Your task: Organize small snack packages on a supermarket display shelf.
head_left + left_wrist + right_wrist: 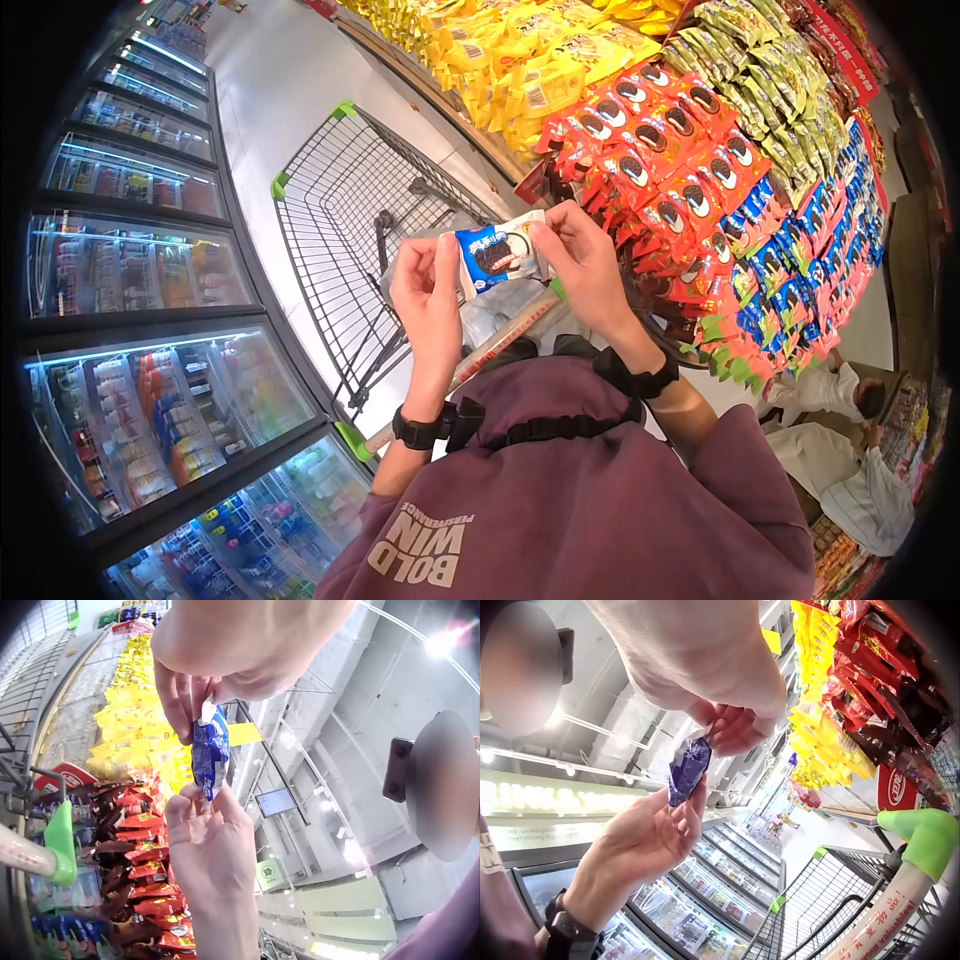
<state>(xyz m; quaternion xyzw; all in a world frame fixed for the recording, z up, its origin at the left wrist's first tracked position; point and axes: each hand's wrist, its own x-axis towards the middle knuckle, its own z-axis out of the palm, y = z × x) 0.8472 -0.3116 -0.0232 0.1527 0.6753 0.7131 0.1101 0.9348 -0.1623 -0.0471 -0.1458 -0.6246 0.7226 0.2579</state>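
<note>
Between both hands is a small blue-and-white cookie packet (492, 262) with a dark sandwich cookie printed on its front. The left hand (427, 285) pinches its left end between thumb and fingers. At the other end, the right hand (580, 262) grips the packet's white edge with thumb and fingertips. The left wrist view shows the packet (211, 754) from its side, puffed up, with a hand at each end. In the right wrist view, the packet (688, 771) spans the short gap between the two hands.
Below the hands stands a wire shopping cart (350, 200) with green corners and a pale handle (505, 335). Glass-door coolers (170, 400) line the left. Piled yellow (520, 60), red (650, 150) and blue packets (775, 260) fill the right. A person in light clothes (850, 480) is at lower right.
</note>
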